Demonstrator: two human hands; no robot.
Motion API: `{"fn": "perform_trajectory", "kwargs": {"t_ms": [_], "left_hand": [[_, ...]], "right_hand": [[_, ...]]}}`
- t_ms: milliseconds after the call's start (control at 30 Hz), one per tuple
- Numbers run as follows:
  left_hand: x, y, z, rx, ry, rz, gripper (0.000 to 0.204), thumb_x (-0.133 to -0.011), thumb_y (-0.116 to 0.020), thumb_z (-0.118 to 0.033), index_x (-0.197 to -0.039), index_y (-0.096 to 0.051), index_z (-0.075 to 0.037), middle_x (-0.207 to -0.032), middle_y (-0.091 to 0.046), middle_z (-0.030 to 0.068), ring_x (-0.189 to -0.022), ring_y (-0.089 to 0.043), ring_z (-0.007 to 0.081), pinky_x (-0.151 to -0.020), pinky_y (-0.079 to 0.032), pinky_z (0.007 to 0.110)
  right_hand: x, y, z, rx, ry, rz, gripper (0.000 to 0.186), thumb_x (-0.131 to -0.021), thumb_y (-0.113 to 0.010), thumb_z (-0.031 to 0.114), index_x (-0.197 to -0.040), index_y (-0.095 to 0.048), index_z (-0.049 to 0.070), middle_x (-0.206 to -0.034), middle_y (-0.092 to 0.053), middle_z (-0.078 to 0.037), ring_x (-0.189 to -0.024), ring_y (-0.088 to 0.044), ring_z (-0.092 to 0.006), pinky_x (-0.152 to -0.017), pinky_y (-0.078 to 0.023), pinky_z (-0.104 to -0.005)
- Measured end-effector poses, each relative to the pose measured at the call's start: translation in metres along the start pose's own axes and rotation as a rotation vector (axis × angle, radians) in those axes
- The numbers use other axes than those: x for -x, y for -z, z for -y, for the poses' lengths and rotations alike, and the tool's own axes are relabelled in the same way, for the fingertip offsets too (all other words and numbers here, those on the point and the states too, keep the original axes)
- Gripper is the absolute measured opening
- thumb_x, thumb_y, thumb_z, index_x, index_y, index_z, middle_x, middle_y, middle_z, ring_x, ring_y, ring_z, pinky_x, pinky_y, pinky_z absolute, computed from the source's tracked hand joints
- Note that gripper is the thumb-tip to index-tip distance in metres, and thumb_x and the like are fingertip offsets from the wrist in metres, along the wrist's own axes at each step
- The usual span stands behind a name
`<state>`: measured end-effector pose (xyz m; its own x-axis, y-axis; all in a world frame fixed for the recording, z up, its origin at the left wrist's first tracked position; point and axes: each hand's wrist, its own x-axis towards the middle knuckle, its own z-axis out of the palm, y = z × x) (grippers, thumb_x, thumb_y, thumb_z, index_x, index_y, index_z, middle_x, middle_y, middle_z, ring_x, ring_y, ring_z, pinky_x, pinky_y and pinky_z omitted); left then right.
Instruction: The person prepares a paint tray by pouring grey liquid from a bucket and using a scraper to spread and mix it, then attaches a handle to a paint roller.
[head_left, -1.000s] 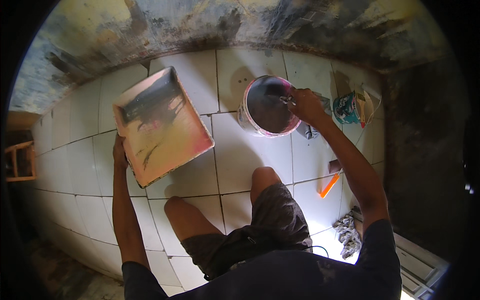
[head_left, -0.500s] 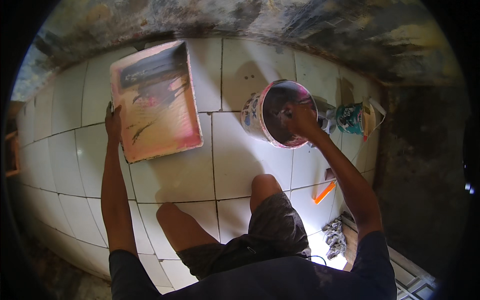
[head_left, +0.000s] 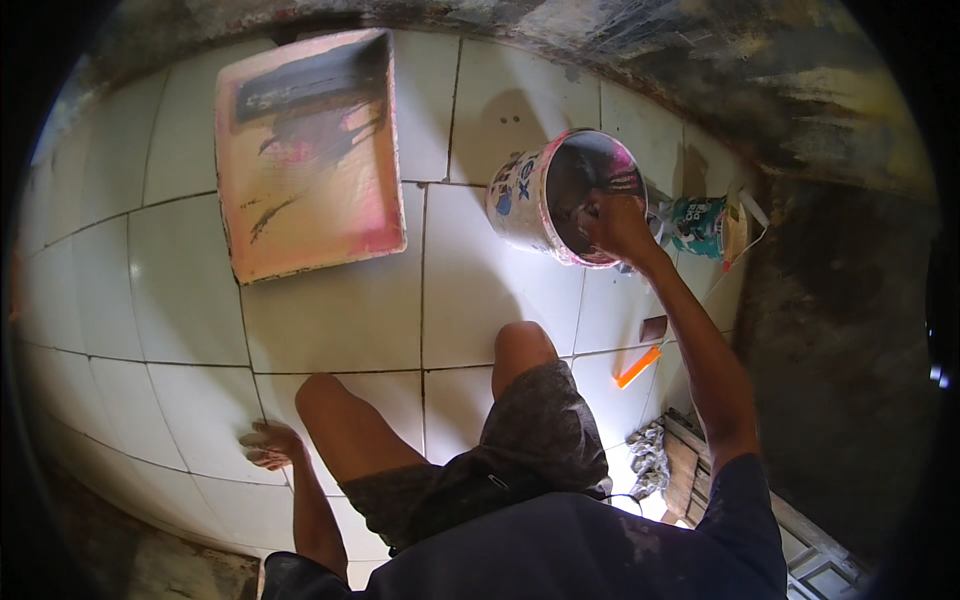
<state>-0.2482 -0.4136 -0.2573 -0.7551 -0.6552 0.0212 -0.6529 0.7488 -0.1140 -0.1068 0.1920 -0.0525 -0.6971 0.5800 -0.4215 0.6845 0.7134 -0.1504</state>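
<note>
My left hand (head_left: 271,446) is beside my left knee, over or on the white floor tiles, its fingers loosely apart and holding nothing. My right hand (head_left: 618,228) reaches into the mouth of a white paint bucket (head_left: 520,205). Its fingers are curled near the dark inside wall; anything between them is too dark to make out. The bucket's inside is dark grey with pink smears, and its mouth faces toward me. Ahead on the left lies a paint tray (head_left: 320,215), yellowish and pink, with dark grey paint in its far end. Neither hand touches the tray.
Right of the bucket is a teal paint can (head_left: 697,226) with a handle. An orange-handled tool (head_left: 638,367) and a small brown piece (head_left: 653,329) lie by my right forearm. A crumpled grey cloth (head_left: 650,458) rests near a wooden frame (head_left: 682,478). A stained wall (head_left: 700,70) borders the tiles.
My left hand has let go of the tray's left edge and come back beside my left knee. My right hand stays in the bucket. The view has shifted slightly.
</note>
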Motion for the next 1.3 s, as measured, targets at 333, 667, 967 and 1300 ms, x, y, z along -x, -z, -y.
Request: {"fn": "perform_trajectory", "kwargs": {"t_ms": [333, 667, 967, 1300], "left_hand": [[0.003, 0.017, -0.008, 0.13, 0.051, 0.006, 0.081, -0.082, -0.037, -0.064, -0.141, -0.026, -0.009, -0.142, -0.027, 0.0198, -0.132, -0.021, 0.0337, -0.103, -0.021, 0.048], [-0.003, 0.021, -0.008, 0.091, 0.062, 0.01, 0.076, -0.083, -0.038, -0.062, -0.143, -0.024, -0.017, -0.142, -0.027, 0.0192, -0.131, -0.023, 0.0328, -0.103, -0.021, 0.047], [-0.005, 0.0, 0.0, -0.007, -0.023, -0.079, 0.074, -0.085, -0.036, -0.062, -0.143, -0.023, -0.018, -0.138, -0.03, 0.0238, -0.129, -0.026, 0.0345, -0.1, -0.025, 0.05], [-0.007, 0.005, 0.008, 0.119, -0.086, -0.055, 0.073, -0.086, -0.032, -0.061, -0.144, -0.02, -0.018, -0.141, -0.023, 0.0263, -0.131, -0.019, 0.0364, -0.103, -0.017, 0.05]], "right_hand": [[-0.021, 0.013, -0.012, 0.147, 0.015, -0.159, 0.025, -0.074, -0.062, 0.02, -0.088, -0.061, 0.0, -0.084, -0.062, -0.022, -0.079, -0.06, -0.0399, -0.07, -0.048, -0.045], [-0.024, 0.026, 0.032, -0.2, -0.213, -0.101, 0.036, -0.075, -0.064, 0.03, -0.093, -0.064, 0.0, -0.09, -0.064, -0.02, -0.085, -0.061, -0.0351, -0.074, -0.048, -0.0416], [-0.021, 0.002, -0.014, 0.217, 0.029, -0.146, 0.029, -0.071, -0.063, 0.025, -0.084, -0.063, -0.002, -0.078, -0.063, -0.022, -0.073, -0.062, -0.0356, -0.069, -0.049, -0.0414], [-0.019, -0.007, 0.01, -0.31, -0.274, -0.278, 0.033, -0.07, -0.065, 0.031, -0.082, -0.064, 0.0, -0.078, -0.063, -0.02, -0.073, -0.062, -0.0335, -0.069, -0.048, -0.0414]]}}
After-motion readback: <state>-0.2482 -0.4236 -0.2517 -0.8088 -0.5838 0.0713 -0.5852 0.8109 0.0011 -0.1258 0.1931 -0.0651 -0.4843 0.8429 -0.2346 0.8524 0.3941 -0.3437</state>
